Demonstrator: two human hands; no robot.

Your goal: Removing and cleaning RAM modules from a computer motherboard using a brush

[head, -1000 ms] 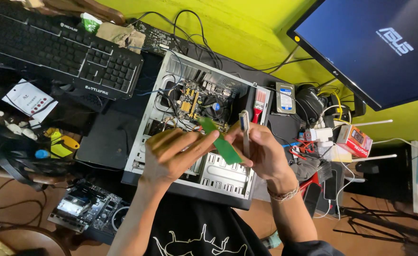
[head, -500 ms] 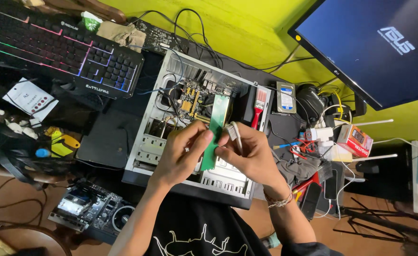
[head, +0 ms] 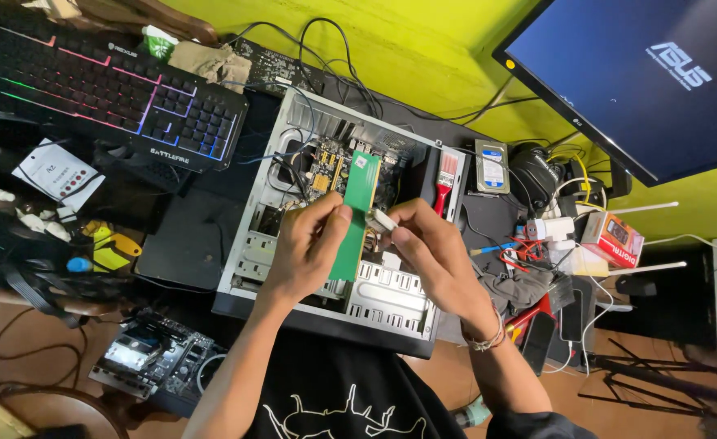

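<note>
Scanning from the left edge of the frame, I see a backlit keyboard (head: 106,89) stretched across the upper left, a white paper slip (head: 56,172) below it, and a loose circuit board (head: 151,362) lying at the lower left on the brown surface. Moving toward the centre, an open computer case (head: 391,301) lies on its side with its motherboard (head: 330,167) and wiring exposed in the upper part. Over the case, my left hand (head: 305,248) is closed around a long green memory stick (head: 357,213), fingers wrapped along its left edge and thumb pressed on its face, so the stick stands nearly upright in the middle of the frame, above the case's drive bays. Just to its right, my right hand (head: 427,256) pinches a small white piece (head: 381,219) between thumb and fingertips, pressed against the stick's right edge; what that piece is I cannot tell. Further right, a red-handled brush (head: 445,179) rests by the case's rim, a hard drive (head: 492,167) lies beside it, a small red box (head: 614,238) sits among tangled cables, and a dark blue monitor (head: 643,73) fills the upper right corner.
</note>
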